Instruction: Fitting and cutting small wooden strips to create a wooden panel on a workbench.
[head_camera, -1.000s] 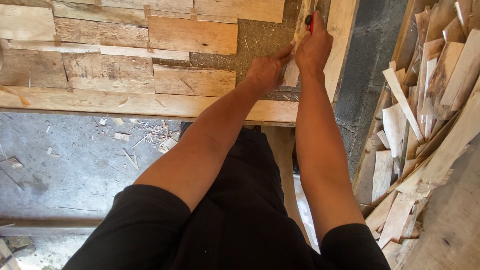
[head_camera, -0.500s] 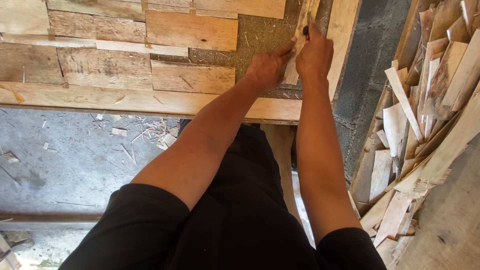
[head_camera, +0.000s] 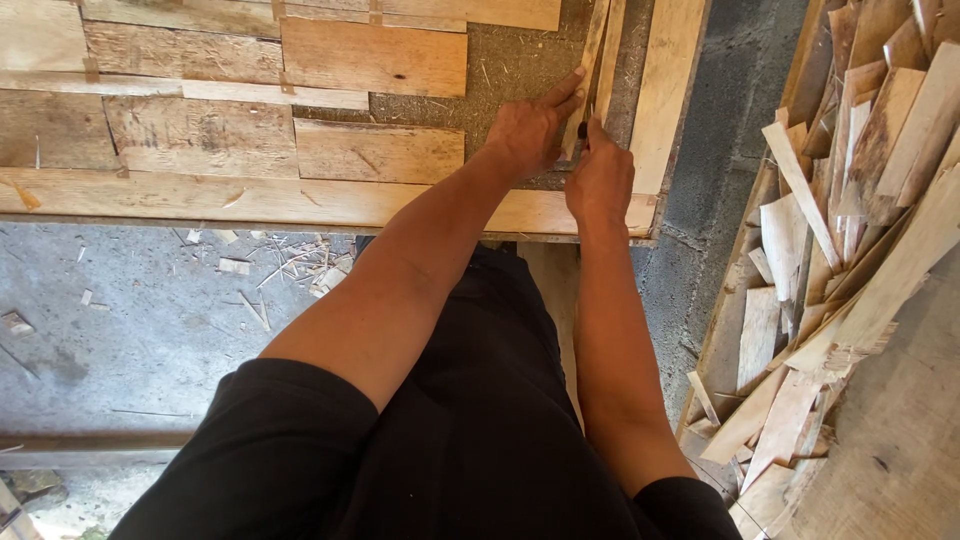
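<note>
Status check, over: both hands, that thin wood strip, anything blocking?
Left hand flat on thin wood strip, pinning it to the board. Right hand gripping a small dark tool against the strip. Nothing blocking; scrap pile off right.

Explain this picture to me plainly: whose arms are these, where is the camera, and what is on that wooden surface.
The camera sits on a person's head and looks down, so both arms are that person's own. The left hand presses a thin wood strip flat on a framed work board. The right hand closes its grip on a small dark tool at the strip; what kind of tool is too hidden to tell. Flat wood pieces lie side by side on the board. A pile of wood offcuts is on the right, and chips lie on the concrete floor.
</note>
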